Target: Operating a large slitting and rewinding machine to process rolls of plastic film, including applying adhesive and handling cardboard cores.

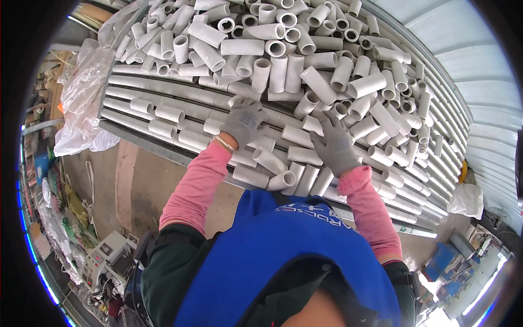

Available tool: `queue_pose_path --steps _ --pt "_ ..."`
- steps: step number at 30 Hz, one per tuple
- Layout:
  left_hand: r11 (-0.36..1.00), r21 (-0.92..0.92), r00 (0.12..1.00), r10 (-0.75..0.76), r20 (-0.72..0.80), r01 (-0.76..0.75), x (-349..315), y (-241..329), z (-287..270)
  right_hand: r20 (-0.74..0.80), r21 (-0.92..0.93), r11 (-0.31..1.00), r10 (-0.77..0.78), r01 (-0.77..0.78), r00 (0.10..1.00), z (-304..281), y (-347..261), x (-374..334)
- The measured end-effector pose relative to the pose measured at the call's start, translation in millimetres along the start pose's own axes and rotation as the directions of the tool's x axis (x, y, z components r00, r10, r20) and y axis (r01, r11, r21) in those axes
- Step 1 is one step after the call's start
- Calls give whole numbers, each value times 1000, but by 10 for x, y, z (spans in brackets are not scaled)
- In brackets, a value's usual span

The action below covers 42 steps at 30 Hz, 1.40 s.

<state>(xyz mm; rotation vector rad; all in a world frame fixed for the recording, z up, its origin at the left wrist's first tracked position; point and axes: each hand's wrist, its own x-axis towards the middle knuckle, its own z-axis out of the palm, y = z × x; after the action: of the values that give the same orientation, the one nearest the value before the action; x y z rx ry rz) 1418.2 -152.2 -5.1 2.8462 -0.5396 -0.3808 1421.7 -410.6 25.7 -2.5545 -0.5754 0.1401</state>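
Corrugated metal walling curves behind a surface [163, 151] of long grey channels heaped with short white tubes [283, 65]. Head view: my gloved left hand [243, 120] and right hand [333, 146] lie apart, palms down, fingers spread on loose tubes just ahead, gripping nothing. Tube axes run every way; plastic sheeting [81, 98] sits left.

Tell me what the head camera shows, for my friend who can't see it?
A person's two gloved hands, left hand and right hand, rest on a big heap of short white tubes on a grooved tray. The person wears pink sleeves and a blue vest. A clear plastic bag lies at the tray's left end.
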Motion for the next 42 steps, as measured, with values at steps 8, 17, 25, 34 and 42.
queue_pose_path --steps 8,17,25,34,42 --pt "953 -99 927 -303 -221 288 -20 -88 179 175 -186 920 377 -345 910 305 -56 479" --pt "585 -508 768 -554 320 633 604 21 -1 73 634 643 503 -429 861 402 123 146" --pt "-179 -901 624 -667 407 396 527 105 132 158 536 644 559 -546 814 354 28 234" --pt "169 -934 643 -762 78 313 236 288 -170 457 748 141 599 -648 658 472 -281 439" --pt "329 -897 578 -809 -105 297 -202 -59 -331 325 726 307 636 -616 700 603 -197 509"
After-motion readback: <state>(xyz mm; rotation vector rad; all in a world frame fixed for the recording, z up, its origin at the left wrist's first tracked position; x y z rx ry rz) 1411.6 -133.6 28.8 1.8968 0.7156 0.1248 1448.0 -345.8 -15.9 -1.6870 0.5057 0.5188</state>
